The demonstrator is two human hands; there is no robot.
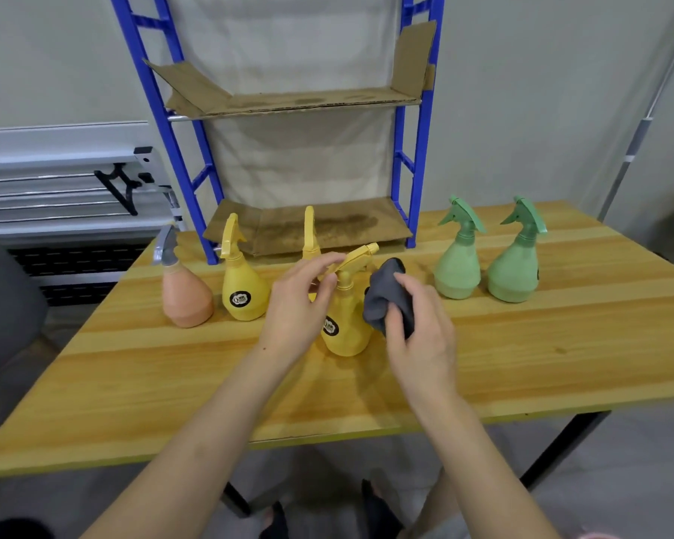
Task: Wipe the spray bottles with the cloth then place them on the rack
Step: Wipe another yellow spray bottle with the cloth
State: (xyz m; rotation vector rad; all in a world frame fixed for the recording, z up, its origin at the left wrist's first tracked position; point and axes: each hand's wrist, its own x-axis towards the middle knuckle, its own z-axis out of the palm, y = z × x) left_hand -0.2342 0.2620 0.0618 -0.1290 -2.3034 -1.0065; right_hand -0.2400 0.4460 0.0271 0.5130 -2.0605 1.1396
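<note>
1. The right hand (417, 332) clutches a soft, bunched grey cloth (386, 301) against the yellow plastic spray bottle (345, 324) mid-tabletop; the left hand (296, 309) pinches its trigger head.
2. It is probably light and slick; grip the neck.
3. Yellow, peach and green bottles flank it; the blue metal rack (417, 157) stands at the far edge.

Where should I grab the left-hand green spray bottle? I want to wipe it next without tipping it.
Judging by its shape, grip the left green bottle at the narrow neck just under the trigger head, coming from the front. It stands upright, its nozzle points left, and the body flares too wide below for a sure one-handed hold.
</note>
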